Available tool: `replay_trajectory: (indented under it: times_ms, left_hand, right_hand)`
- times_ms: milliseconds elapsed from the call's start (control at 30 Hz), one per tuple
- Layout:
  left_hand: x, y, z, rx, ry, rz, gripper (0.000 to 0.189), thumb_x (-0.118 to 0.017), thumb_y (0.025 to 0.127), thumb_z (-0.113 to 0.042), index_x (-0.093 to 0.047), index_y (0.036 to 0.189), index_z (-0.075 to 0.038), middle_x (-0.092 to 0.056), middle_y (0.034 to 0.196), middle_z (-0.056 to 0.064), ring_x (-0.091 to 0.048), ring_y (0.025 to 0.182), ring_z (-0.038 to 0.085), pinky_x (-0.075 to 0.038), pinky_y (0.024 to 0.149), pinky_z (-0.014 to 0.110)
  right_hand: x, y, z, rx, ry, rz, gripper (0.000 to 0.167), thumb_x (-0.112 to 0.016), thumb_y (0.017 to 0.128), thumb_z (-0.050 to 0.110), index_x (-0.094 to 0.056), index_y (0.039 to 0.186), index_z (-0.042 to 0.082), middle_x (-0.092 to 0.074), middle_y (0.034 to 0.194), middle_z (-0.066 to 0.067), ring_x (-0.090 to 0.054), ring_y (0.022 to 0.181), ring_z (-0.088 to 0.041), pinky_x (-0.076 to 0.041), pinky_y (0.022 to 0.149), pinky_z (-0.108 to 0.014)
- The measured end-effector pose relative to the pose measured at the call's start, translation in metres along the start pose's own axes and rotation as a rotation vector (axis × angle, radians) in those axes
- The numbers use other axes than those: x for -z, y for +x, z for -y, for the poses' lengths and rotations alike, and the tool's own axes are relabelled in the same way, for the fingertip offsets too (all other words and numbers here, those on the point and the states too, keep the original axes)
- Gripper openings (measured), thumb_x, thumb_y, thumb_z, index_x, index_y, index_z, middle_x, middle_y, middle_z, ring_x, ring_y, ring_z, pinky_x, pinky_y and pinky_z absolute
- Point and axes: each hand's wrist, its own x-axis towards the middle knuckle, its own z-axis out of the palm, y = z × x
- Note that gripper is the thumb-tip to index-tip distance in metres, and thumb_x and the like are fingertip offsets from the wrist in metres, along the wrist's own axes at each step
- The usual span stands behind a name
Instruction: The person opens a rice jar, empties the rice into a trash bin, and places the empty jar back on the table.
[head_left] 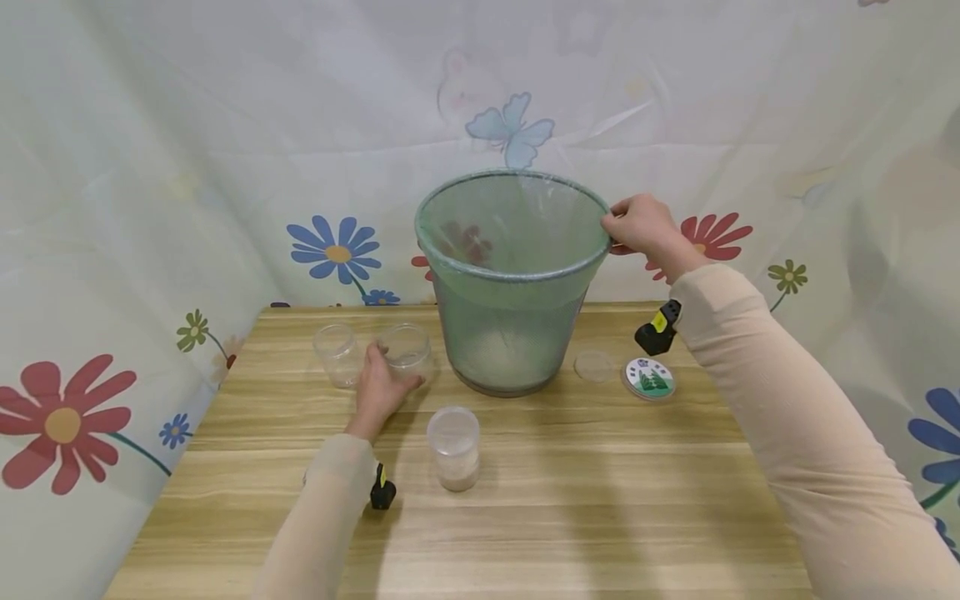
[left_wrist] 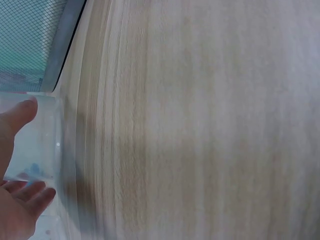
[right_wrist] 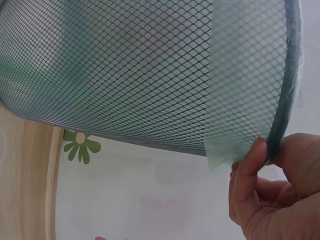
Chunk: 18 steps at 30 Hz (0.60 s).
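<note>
A mesh wastebasket (head_left: 510,317) stands at the back of the table, lined with a thin green plastic bag (right_wrist: 245,75) folded over its rim. My right hand (head_left: 643,227) pinches the rim and bag edge at the right side, thumb and fingers on opposite faces in the right wrist view. Left of the basket, my left hand (head_left: 382,387) holds a clear plastic jar (head_left: 408,342), thumb across its near side and fingers along its left side. In the left wrist view the jar (left_wrist: 35,140) lies between thumb and fingers, close beside the basket's base.
Another clear jar (head_left: 337,354) stands just left of my left hand. Nearer me is a lidded clear tub (head_left: 455,450) with pale contents at the bottom. Right of the basket lie a clear round lid (head_left: 594,365) and a round disc with a green mountain picture (head_left: 649,379).
</note>
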Motion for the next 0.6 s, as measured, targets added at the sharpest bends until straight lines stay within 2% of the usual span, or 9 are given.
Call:
replay_trajectory:
  times_ms: [300, 433, 600]
  left_hand:
    - [0.0, -0.002, 0.003, -0.002, 0.038, -0.014, 0.104, -0.083, 0.063, -0.024, -0.018, 0.141, -0.002, -0.038, 0.137, 0.023, -0.041, 0.122, 0.042, -0.036, 0.1, 0.052]
    - [0.002, -0.005, 0.005, -0.012, 0.046, 0.004, 0.105, -0.083, 0.063, -0.024, -0.016, 0.141, -0.001, -0.035, 0.137, 0.026, -0.04, 0.122, 0.043, -0.035, 0.1, 0.053]
    - [0.008, -0.01, 0.009, -0.022, 0.053, 0.036, 0.107, -0.08, 0.066, -0.03, -0.012, 0.144, -0.001, -0.032, 0.14, 0.024, -0.038, 0.124, 0.043, -0.033, 0.101, 0.054]
  right_hand:
    - [-0.003, -0.002, -0.005, 0.039, 0.003, -0.02, 0.046, -0.039, 0.096, 0.03, -0.053, 0.121, -0.006, -0.055, 0.077, -0.005, -0.056, 0.06, -0.005, -0.054, 0.061, -0.022]
    - [-0.006, -0.002, -0.012, 0.047, -0.007, -0.026, 0.051, -0.034, 0.096, 0.04, -0.057, 0.112, -0.004, -0.054, 0.082, -0.01, -0.055, 0.063, -0.01, -0.055, 0.062, -0.024]
    - [-0.011, -0.005, -0.018, 0.051, -0.015, -0.043, 0.056, -0.025, 0.096, 0.049, -0.053, 0.101, 0.0, -0.051, 0.093, -0.017, -0.056, 0.073, -0.018, -0.056, 0.065, -0.028]
